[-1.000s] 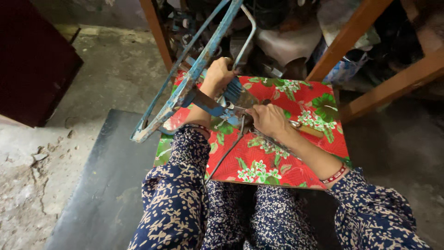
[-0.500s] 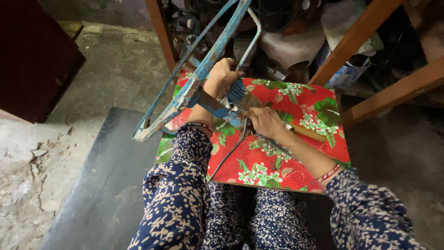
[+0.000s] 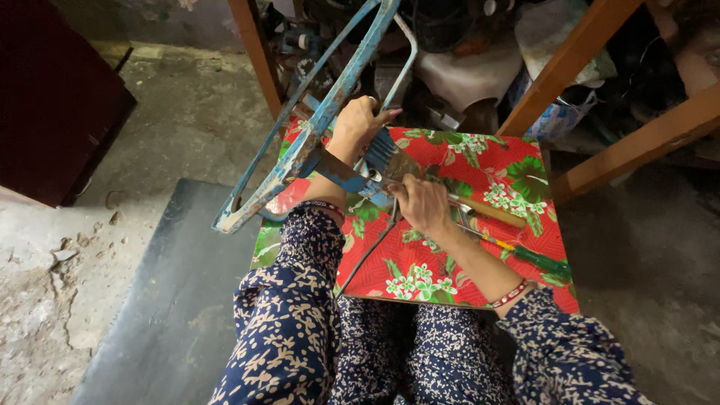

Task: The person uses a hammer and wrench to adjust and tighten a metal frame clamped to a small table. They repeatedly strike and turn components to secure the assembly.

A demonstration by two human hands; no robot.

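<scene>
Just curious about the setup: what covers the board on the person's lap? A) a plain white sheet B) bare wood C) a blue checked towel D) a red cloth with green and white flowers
D: the red flowered covering spreads under both hands and the tools.

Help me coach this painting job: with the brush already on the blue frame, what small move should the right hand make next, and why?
Probably draw the paintbrush along the blue metal frame in a short stroke. The right hand has the bristles against the frame near where the left hand steadies it, and the frame's lower end looks worn and chipped, above the red floral board.
</scene>
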